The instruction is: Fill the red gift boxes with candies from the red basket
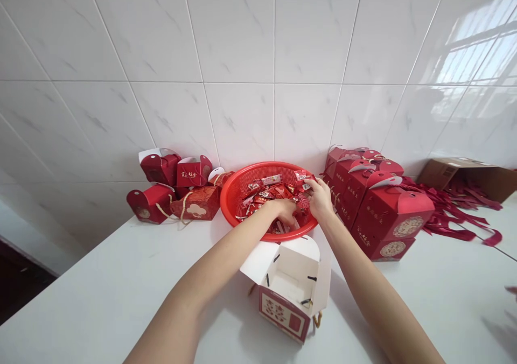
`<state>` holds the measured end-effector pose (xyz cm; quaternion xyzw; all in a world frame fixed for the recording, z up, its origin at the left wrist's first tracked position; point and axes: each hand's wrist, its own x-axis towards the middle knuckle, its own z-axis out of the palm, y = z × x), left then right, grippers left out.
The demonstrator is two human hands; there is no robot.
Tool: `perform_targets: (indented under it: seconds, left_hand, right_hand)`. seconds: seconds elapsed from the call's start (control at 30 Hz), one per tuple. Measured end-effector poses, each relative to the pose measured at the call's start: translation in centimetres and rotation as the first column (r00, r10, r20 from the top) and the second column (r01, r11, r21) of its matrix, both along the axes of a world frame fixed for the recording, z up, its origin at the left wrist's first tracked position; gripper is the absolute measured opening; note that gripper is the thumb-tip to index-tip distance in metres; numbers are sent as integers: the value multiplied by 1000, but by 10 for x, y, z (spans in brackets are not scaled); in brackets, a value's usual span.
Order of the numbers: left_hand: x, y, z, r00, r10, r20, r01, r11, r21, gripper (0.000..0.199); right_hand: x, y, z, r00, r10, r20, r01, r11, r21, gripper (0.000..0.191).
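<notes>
A red plastic basket (230,205) stands near the wall, filled with red-wrapped candies (266,193). Deep among the candies is my left hand (287,212), fingers pointing down and partly hidden. At the basket's right rim, my right hand (320,196) grips a red candy packet (304,179) between thumb and fingers. In front of the basket, between my forearms, an open box (283,313) with white flaps shows an uncovered interior with dark cord ends at its sides.
Red gift boxes (191,171) with rope handles sit at the left by the wall. More red boxes (398,213) are stacked at the right, beside dark red ribbons (448,213) and a cardboard box (440,173). Another person's fingertips (512,289) show at the right edge.
</notes>
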<state>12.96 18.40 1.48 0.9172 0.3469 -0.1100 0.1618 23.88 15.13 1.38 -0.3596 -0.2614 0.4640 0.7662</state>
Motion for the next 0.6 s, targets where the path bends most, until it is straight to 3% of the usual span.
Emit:
perform_targets:
  seconds: [0.2,0.4,0.5,0.6]
  left_hand:
    - [-2,-3,7,987,144,-71,-133,980,147,41]
    - [-21,11,8,974,163,156,-188,969,160,28]
    - [-27,15,9,917,259,303,-347,893,287,38]
    - [-27,15,11,858,360,367,-500,748,436,59]
  right_hand:
    - [0,2,-1,1000,-19,15,19,1000,13,18]
    - [1,1,-1,1000,2,6,-2,1000,19,19]
    - [1,1,0,1000,0,11,-1,1000,20,18]
    - [0,-1,2,1000,0,6,0,1000,14,18]
